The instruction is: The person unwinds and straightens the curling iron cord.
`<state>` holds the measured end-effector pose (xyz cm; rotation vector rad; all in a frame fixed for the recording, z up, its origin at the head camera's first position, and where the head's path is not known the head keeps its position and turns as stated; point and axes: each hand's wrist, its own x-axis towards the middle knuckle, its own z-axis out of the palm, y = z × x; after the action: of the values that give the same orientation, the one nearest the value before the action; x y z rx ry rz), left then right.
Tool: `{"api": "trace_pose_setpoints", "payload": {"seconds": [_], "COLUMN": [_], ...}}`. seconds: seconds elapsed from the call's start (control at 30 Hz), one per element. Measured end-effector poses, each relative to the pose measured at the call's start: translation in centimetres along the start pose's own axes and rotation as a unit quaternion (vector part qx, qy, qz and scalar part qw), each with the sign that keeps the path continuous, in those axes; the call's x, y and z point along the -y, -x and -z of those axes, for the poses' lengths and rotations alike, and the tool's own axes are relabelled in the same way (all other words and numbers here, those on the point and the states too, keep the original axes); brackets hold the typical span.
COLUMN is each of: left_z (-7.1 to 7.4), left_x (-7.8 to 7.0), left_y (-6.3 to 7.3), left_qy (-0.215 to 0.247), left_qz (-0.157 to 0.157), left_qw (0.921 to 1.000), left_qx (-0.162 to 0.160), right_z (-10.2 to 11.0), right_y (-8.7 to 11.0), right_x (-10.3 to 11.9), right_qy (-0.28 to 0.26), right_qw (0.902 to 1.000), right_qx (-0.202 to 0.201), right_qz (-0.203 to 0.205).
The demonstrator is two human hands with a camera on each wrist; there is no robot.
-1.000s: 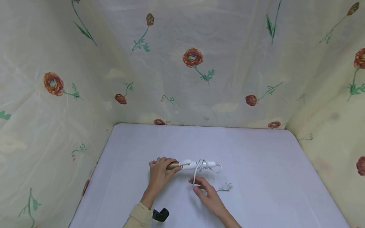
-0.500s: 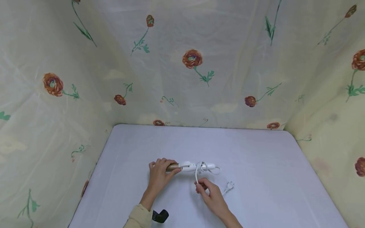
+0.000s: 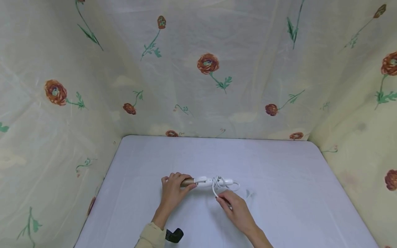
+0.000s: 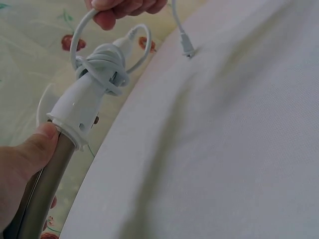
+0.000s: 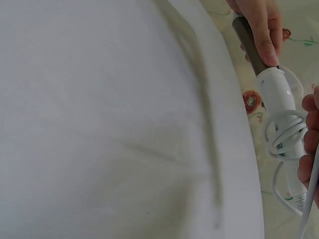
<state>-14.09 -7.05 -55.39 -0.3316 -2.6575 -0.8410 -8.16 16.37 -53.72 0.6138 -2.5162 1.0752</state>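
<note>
A curling iron lies across both hands, its brown metal barrel [image 3: 187, 182] to the left and its white handle [image 3: 204, 182] to the right. My left hand [image 3: 172, 189] grips the barrel, thumb near the handle joint in the left wrist view. White cord [image 4: 104, 64] is wound in several loops around the handle. Just below those loops, my right hand [image 3: 237, 210] pinches a length of the cord between thumb and fingers. The cord's plug [image 4: 186, 45] dangles free; in the head view it is blurred. Part of my right hand [image 5: 310, 144] shows at the right wrist view's edge.
The iron is held above a white-covered table [image 3: 279, 172]. Floral-patterned sheeting [image 3: 242, 103] stands along the table's back and sides. A black angular object [image 3: 174, 235] sits beside the left sleeve [image 3: 152, 236]; its kind cannot be told.
My right hand has moved a little to the right with the cord, its fingers closing further on it. The plug has swung and become blurred. My left hand and the curling iron stay nearly still.
</note>
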Motion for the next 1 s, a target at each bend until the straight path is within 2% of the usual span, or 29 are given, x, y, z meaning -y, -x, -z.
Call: {"api": "trace_pose_setpoints", "payload": {"seconds": [0.2, 0.4, 0.67, 1.0], "left_z": [0.2, -0.3, -0.3, 0.0], "left_x": [0.4, 0.3, -0.1, 0.2], "left_y": [0.1, -0.1, 0.5, 0.1], "left_qy": [-0.008, -0.003, 0.000, 0.004], "left_qz": [-0.005, -0.011, -0.009, -0.011], "left_qw": [0.9999, 0.9999, 0.9995, 0.9997], "left_qx": [0.004, 0.007, 0.029, 0.019], "right_z": [0.6, 1.6, 2.6, 3.2], "right_y": [-0.9, -1.6, -1.9, -4.6], "right_x": [0.1, -0.2, -1.1, -2.0], "right_qy": [0.007, 0.002, 0.022, 0.057], "right_qw": [0.9999, 0.9998, 0.9990, 0.9969], "right_qx": [0.004, 0.001, -0.008, -0.015], "right_qz": [0.013, 0.022, 0.039, 0.053]}}
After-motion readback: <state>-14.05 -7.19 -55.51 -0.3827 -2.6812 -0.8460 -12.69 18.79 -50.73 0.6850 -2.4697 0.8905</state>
